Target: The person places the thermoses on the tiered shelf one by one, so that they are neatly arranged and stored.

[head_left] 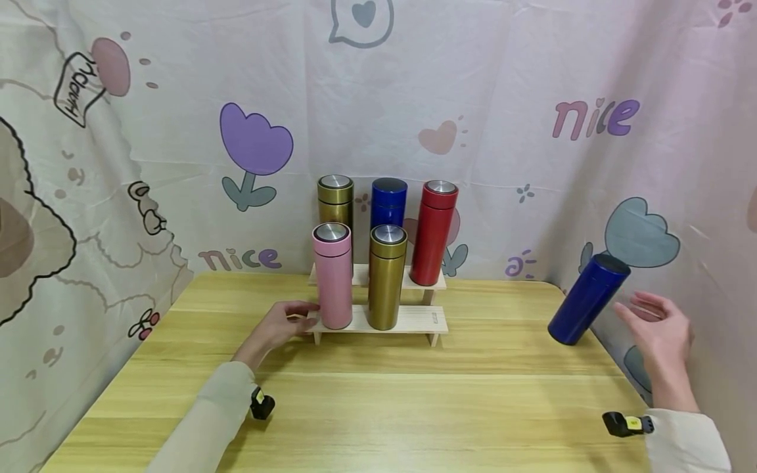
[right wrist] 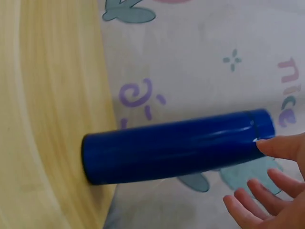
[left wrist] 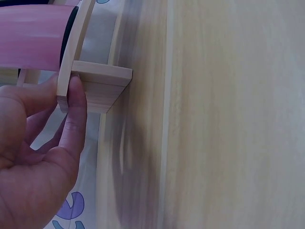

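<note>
My left hand (head_left: pixel 282 328) pinches the left end of a two-tier wooden stand (head_left: pixel 422 318); in the left wrist view the board (left wrist: pixel 71 62) lies between its fingers. A pink thermos (head_left: pixel 334 282) and a gold thermos (head_left: pixel 386 286) stand on the lower tier. Behind them are another gold thermos (head_left: pixel 335 207), a blue thermos (head_left: pixel 388 200) and a red thermos (head_left: pixel 434 236). Off to the right, a second blue thermos (head_left: pixel 588 299) stands on the table, slanted in the view. Beside it my right hand (head_left: pixel 662 332) is held with fingers spread, a small gap from it.
The wooden table (head_left: pixel 378 407) runs back to a patterned cloth (head_left: pixel 503 79) that hangs behind and along both sides. The blue thermos on the right stands close to the table's right edge. Each wrist carries a small black camera (head_left: pixel 261 403).
</note>
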Demonstrator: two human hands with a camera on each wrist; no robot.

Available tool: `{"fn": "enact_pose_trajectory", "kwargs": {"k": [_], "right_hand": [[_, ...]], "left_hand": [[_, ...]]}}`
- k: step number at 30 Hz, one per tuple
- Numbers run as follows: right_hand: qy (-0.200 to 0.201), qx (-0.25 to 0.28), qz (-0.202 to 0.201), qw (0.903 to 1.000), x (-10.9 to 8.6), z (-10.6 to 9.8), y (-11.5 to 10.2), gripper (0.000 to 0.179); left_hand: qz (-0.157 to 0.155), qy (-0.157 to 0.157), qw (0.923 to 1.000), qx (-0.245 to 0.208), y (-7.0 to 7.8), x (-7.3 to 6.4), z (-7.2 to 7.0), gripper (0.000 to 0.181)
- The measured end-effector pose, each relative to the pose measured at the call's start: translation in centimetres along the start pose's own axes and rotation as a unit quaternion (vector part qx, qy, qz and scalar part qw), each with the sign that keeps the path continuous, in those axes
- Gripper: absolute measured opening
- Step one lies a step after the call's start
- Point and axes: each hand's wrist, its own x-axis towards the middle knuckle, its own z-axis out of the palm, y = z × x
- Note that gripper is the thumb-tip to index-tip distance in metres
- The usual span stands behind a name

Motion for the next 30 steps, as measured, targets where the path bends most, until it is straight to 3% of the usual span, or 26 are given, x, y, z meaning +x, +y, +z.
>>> {"fn": "enact_pose_trajectory", "kwargs": {"k": [4,10,17,30], "right_hand": [[0.034,-0.058,0.047,0.9966,0.6,0.1,1.0,0.065],[0.03,-0.12,0.074,0.9896,1.8,0.9,2.1,0.087],[0.003,-0.093,0.077,0.9927,2.4,2.5,2.8,0.094],[-0.017,-0.097,0.052,0.9938,2.4,4.6,3.6,0.098]], "left_hand": [[0.0,0.0,1.0,0.002,0.1,0.0,0.0,0.041],[0.001,-0.003,1.0,-0.004,0.0,0.0,0.0,0.041],[0.0,0.003,1.0,-0.001,0.0,0.0,0.0,0.04],[0.007,0.003,1.0,-0.005,-0.2,0.0,0.1,0.039]]}}
